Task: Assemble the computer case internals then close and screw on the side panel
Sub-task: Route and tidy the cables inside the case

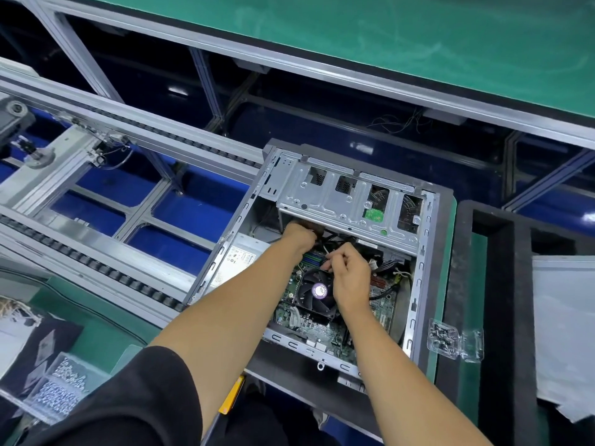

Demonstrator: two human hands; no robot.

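Observation:
An open grey computer case lies on its side in front of me, with the silver drive cage at its far end. Inside are a green motherboard, a black CPU fan with a purple hub, and a power supply at the left. My left hand reaches under the drive cage, fingers curled round dark cables. My right hand sits above the fan and pinches a thin white wire. The side panel lies at the right.
A clear plastic box of screws sits right of the case on a black foam frame. Another clear tray of screws is at lower left. A roller conveyor rail runs along the left. A green bench spans the back.

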